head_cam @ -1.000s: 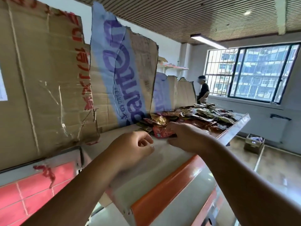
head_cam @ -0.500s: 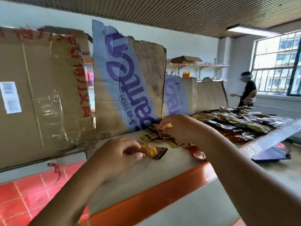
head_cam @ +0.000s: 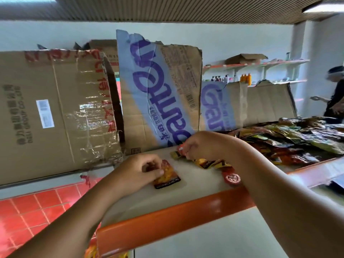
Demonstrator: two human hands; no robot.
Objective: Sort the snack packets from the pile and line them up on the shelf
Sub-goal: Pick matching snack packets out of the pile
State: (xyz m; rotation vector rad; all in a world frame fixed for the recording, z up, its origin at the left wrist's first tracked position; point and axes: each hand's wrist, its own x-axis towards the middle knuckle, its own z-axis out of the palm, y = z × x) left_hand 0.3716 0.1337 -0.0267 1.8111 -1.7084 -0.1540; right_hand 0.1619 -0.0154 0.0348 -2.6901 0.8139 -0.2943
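My left hand [head_cam: 138, 169] pinches a dark packet with a yellow-orange picture [head_cam: 167, 175], which lies flat on the pale shelf [head_cam: 167, 200] with its orange front edge. To its right my right hand [head_cam: 197, 146] grips a small red-and-yellow packet [head_cam: 179, 152] just above the shelf, near the cardboard. Several small packets [head_cam: 210, 163] and a red one with a round seal [head_cam: 231, 177] lie under my right wrist. The big pile of snack packets [head_cam: 290, 140] covers the shelf further right.
Flattened cardboard boxes [head_cam: 160, 94] stand upright along the back of the shelf. A person [head_cam: 335, 94] stands at the far right. Wall shelves [head_cam: 260, 64] with bottles and a box hang behind. Red tiles [head_cam: 28, 211] show at lower left.
The view has swung left and down. My left hand, which held nothing at first, now holds the dark packet on the shelf. My right hand has come away from the pile with a small packet.
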